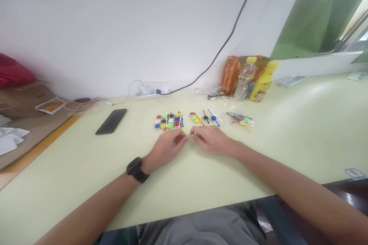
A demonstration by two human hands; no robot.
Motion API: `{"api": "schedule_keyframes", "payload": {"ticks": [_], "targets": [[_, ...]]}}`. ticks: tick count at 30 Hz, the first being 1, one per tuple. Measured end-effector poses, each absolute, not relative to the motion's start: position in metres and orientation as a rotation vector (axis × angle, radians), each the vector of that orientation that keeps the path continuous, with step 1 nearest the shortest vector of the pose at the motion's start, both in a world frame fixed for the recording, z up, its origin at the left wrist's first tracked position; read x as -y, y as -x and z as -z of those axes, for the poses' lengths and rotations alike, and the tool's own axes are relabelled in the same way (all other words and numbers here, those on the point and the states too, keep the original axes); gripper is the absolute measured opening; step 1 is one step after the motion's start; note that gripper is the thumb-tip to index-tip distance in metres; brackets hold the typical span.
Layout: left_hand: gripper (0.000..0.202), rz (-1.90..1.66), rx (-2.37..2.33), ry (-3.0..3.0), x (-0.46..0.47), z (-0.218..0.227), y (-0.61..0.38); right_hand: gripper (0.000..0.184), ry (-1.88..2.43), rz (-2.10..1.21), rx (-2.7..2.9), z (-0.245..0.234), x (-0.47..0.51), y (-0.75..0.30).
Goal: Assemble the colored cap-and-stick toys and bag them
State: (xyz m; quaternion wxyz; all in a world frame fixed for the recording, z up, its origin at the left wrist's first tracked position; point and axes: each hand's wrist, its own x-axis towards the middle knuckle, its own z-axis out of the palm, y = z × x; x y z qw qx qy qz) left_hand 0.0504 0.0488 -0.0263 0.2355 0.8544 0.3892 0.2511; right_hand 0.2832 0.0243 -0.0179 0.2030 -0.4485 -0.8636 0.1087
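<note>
Looks like a desk spot in a dorm or small office, not a workshop. Long pale surface [86, 160] runs along a plain white wall [115, 26]. White power strip [148, 92] sits at the wall, with a dark cable [230, 38] climbing up right of it. Black phone [111, 121] lies left of the strip and nearer the camera. Glasses [217, 95] and drink bottles [243, 78] stand right of the strip. Green curtain [313, 11] hangs far right, at a window. Cardboard box [25, 95] sits far left.

Pale green table [86, 168], black phone [111, 121], coloured discs and sticks [169, 121], small packet [240, 119], bottles [253, 78], power strip [148, 92]
</note>
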Motion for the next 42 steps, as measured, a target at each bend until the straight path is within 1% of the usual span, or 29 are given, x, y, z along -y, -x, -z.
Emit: {"api": "schedule_keyframes", "payload": {"ticks": [3, 6, 12, 18, 36, 42], "targets": [[0.025, -0.657, -1.015, -2.336, -0.0481, 0.0265, -0.051, 0.021, 1.177, -0.368, 2.418, 0.0168, -0.0229, -0.2835], [0.023, -0.632, -1.004, -2.361, -0.0473, 0.0271, -0.0511, 0.023, 1.149, -0.407, 2.421, 0.0159, -0.022, -0.2833], [0.024, -0.622, -0.998, -2.374, -0.0474, 0.0277, -0.0508, 0.022, 1.148, -0.415, 2.417, 0.0166, -0.0225, -0.2835], [0.026, -0.603, -0.989, -2.39, -0.0468, 0.0272, -0.0509, 0.017, 1.142, -0.431, 2.443, 0.0169, -0.023, -0.2833], [0.027, -0.6, -0.994, -2.439, -0.0458, 0.0272, -0.0505, 0.014, 1.155, -0.484, 2.488, 0.0158, -0.0213, -0.2831], [0.022, -0.592, -0.992, -2.442, -0.0458, 0.0267, -0.0496, 0.014, 1.139, -0.467, 2.516, 0.0158, -0.0214, -0.283]]}}
